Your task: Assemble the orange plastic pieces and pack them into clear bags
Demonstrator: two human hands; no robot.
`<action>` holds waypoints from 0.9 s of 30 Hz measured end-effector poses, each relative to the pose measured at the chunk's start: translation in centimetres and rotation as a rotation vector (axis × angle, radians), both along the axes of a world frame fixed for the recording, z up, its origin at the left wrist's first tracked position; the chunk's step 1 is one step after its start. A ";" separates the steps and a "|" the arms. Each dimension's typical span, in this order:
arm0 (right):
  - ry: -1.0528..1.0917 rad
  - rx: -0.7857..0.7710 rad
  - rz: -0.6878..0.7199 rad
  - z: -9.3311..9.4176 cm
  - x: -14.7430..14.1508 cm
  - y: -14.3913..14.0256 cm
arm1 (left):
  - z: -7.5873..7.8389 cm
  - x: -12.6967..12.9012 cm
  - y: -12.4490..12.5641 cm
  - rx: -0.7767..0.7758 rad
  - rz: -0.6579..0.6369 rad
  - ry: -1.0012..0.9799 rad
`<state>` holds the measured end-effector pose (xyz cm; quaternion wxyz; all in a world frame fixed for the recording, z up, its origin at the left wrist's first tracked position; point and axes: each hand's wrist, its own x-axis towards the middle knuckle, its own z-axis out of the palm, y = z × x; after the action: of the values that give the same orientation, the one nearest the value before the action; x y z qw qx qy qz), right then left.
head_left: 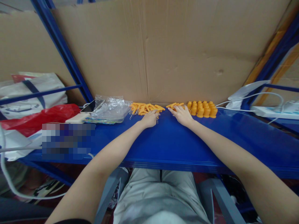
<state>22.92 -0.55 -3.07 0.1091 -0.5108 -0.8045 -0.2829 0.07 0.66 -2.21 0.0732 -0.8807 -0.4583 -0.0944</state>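
At the back of the blue table, my left hand [150, 119] is closed at the near edge of a heap of slim orange pieces [142, 108]. Silvery chains hang from some of them, and one dangles at my fingertips, where an orange piece partly shows. To the right, my right hand [182, 115] lies palm down with fingers spread over a smaller group of orange pieces [175, 104], touching them. Just beyond that hand stand upright stubby orange pieces [202, 109] in close rows. What lies under my palms is hidden.
Clear plastic bags [109, 109] lie left of the heap, beside a phone [88, 107] and a white block [78, 118]. A red bag [42, 119] is farther left. Cardboard [149, 53] closes the back. A white power strip [275, 112] and cables lie on the right.
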 end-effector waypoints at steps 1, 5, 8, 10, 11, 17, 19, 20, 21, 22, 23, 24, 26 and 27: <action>0.007 -0.009 0.010 -0.1 0.0 0.1 | -0.1 0.0 0.0 -0.003 0.006 -0.007; 0.022 -0.100 0.043 -0.4 0.3 0.4 | 0.0 0.1 -0.3 -0.030 0.025 -0.020; 0.065 -0.153 0.018 -0.5 0.3 0.4 | 0.1 0.1 -0.7 -0.022 0.039 -0.029; 0.092 -0.179 -0.007 -0.5 0.2 0.3 | 0.3 0.2 -0.9 0.005 0.042 -0.050; 0.101 -0.185 -0.014 -0.5 0.2 0.3 | 0.4 0.3 -1.0 0.024 0.037 -0.067; 0.126 -0.166 0.008 -0.6 0.4 0.2 | 1.4 0.8 -1.5 0.114 -0.002 -0.205; 0.144 -0.141 0.027 -0.5 0.7 0.1 | 1.7 1.0 -1.8 0.133 -0.009 -0.234; 0.150 -0.125 0.039 -0.5 0.9 0.0 | 1.9 1.1 -2.0 0.145 -0.014 -0.245; 0.152 -0.109 0.046 -0.4 1.0 -0.1 | 2.0 1.2 -2.2 0.155 -0.019 -0.256; 0.156 -0.091 0.045 -0.3 1.2 -0.2 | 2.0 1.3 -2.4 0.164 -0.019 -0.267; 0.164 -0.069 0.032 -0.1 1.3 -0.3 | 2.0 1.4 -2.6 0.169 -0.011 -0.278; 0.178 -0.046 0.006 0.1 1.5 -0.4 | 2.0 1.5 -2.7 0.170 0.005 -0.286; 0.221 -0.003 -0.074 0.6 1.9 -0.6 | 2.0 1.6 -2.9 0.161 0.052 -0.288; 0.247 0.015 -0.118 0.8 2.2 -0.6 | 2.0 1.7 -3.0 0.152 0.076 -0.281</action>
<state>25.10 -1.11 -2.27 0.1941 -0.5873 -0.7514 -0.2298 1.74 -2.33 -0.23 0.0782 -0.8329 -0.4884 -0.2483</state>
